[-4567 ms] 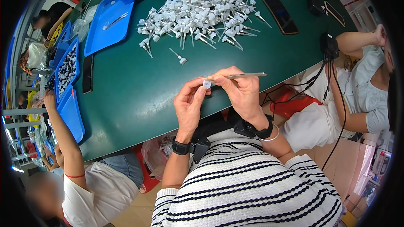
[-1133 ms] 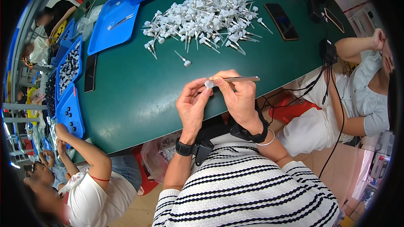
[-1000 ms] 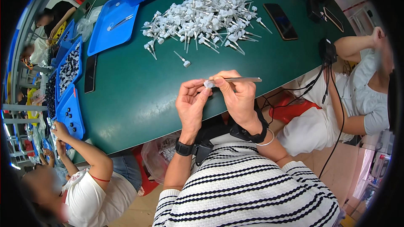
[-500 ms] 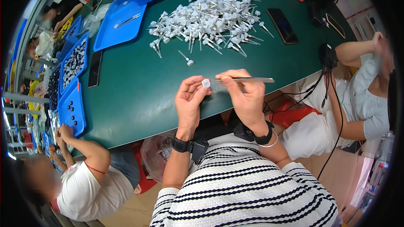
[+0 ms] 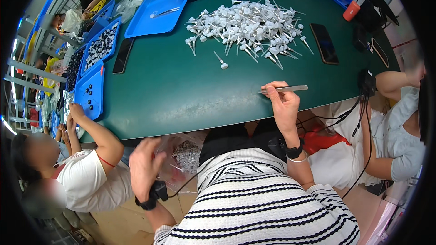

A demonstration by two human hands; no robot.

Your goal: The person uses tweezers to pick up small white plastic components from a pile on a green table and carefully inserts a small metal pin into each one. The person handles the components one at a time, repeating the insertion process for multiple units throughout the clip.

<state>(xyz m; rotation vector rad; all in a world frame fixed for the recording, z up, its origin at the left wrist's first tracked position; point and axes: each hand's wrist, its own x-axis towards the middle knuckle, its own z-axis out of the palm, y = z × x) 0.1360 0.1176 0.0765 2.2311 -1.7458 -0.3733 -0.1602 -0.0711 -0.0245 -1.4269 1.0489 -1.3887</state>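
Observation:
My right hand (image 5: 284, 106) rests at the near edge of the green table (image 5: 172, 90) and grips slim metal tweezers (image 5: 285, 89), held level with their tips pointing left. My left hand (image 5: 144, 167) hangs below the table edge at my left side, blurred, fingers apart, with nothing visible in it. It is next to a clear plastic bag (image 5: 184, 156) holding small white parts. A big pile of white plastic parts with thin pins (image 5: 247, 25) lies at the far side of the table. One single part (image 5: 221, 61) lies apart, nearer to me.
Two black phones (image 5: 324, 43) (image 5: 121, 56) lie flat on the table. Blue trays (image 5: 156, 11) (image 5: 88, 90) line the left and back. An orange item (image 5: 351, 10) sits far right. One person sits at my left (image 5: 91, 177), another at my right (image 5: 390, 127).
My left hand has let go of the small white part and dropped from the table down to my left side beside the bag. My right hand still holds the tweezers.

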